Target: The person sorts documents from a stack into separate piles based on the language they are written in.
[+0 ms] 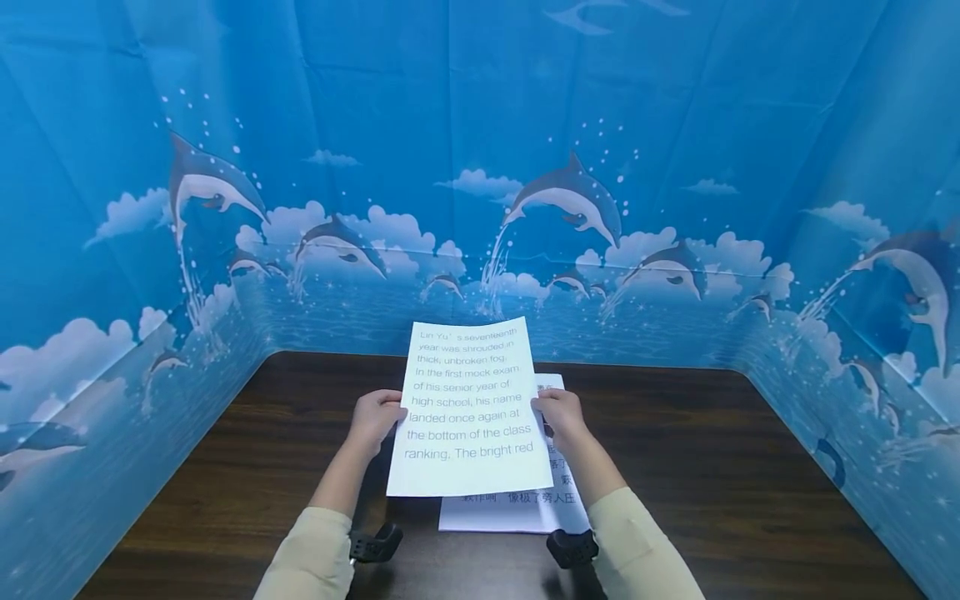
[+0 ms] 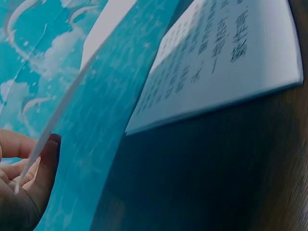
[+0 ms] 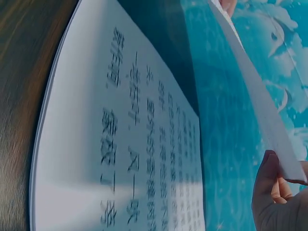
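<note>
A white sheet of paper [image 1: 468,475] with large English print is held up between both hands in the head view. My left hand [image 1: 374,423] pinches its left edge, thumb on one face and fingers on the other, as the left wrist view shows. The right hand [image 1: 562,414] pinches the opposite edge in the same way. Below the raised sheet lies a stack of paper [image 1: 517,518] with Chinese print, partly hidden by the sheet. In both wrist views the held sheet appears nearly edge-on, apart from the stack.
The stack rests on a dark wood-grain table [image 1: 262,467]. A blue cloth backdrop [image 1: 450,125] with dolphins and clouds rises along the table's back and sides. Dark devices [image 1: 377,543] are strapped at both wrists, below light sleeves [image 1: 641,546].
</note>
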The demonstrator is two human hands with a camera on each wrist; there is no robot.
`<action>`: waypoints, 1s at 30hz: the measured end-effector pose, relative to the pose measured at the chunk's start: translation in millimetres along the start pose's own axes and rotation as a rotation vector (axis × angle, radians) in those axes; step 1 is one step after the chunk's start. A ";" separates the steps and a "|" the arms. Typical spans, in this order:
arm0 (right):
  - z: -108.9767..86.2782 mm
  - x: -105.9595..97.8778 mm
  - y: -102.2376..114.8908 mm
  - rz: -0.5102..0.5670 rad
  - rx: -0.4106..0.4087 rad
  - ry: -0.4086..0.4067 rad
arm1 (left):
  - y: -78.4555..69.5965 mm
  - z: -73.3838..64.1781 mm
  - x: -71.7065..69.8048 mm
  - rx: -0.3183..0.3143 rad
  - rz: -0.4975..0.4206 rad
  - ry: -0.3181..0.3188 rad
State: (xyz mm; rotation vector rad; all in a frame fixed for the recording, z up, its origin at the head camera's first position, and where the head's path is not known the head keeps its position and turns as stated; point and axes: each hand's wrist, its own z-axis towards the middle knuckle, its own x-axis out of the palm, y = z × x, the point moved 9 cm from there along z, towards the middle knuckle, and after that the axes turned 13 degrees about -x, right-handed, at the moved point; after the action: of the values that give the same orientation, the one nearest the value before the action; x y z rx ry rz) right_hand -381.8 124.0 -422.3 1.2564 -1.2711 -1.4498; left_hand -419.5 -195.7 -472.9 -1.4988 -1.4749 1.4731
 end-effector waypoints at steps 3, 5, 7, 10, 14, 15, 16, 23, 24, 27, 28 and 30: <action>-0.7 11.8 5.2 0.009 0.000 0.016 | -9.5 -12.2 -17.6 -0.035 -0.026 0.001; -1.7 20.2 8.5 0.009 -0.005 0.034 | -13.6 -16.1 -27.9 -0.041 -0.015 -0.012; -2.7 29.2 11.3 0.020 -0.008 0.053 | -14.4 -17.3 -38.5 -0.054 -0.008 -0.030; -4.9 43.1 13.4 0.033 -0.008 0.082 | -15.4 -20.1 -52.5 -0.062 0.009 -0.045; -8.9 61.2 12.3 0.054 0.005 0.114 | -18.1 -31.2 -69.1 -0.087 0.028 -0.055; -10.3 65.6 11.9 0.056 0.007 0.122 | -19.6 -35.6 -72.6 -0.094 0.040 -0.052; -11.7 70.2 11.4 0.062 0.008 0.131 | -20.1 -38.2 -76.0 -0.095 0.053 -0.049; -21.0 97.0 9.2 0.041 -0.023 0.170 | -13.4 -40.3 -96.8 -0.115 0.094 -0.057; -22.2 100.0 8.1 0.037 -0.023 0.172 | -12.8 -39.6 -98.8 -0.114 0.100 -0.057; -25.2 107.8 2.9 0.051 -0.009 0.176 | -12.9 -39.1 -103.3 -0.111 0.115 -0.057; -26.2 110.0 -0.1 0.067 0.008 0.174 | -13.3 -38.9 -104.5 -0.109 0.117 -0.058; -28.5 113.7 -6.2 0.094 0.035 0.173 | -13.2 -38.3 -106.5 -0.114 0.122 -0.061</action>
State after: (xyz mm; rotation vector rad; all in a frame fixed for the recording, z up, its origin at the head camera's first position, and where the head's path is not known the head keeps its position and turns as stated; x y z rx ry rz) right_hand -372.9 9.6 -446.7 1.2981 -1.2268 -1.2291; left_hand -365.3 -280.5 -419.4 -1.6512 -1.5508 1.5403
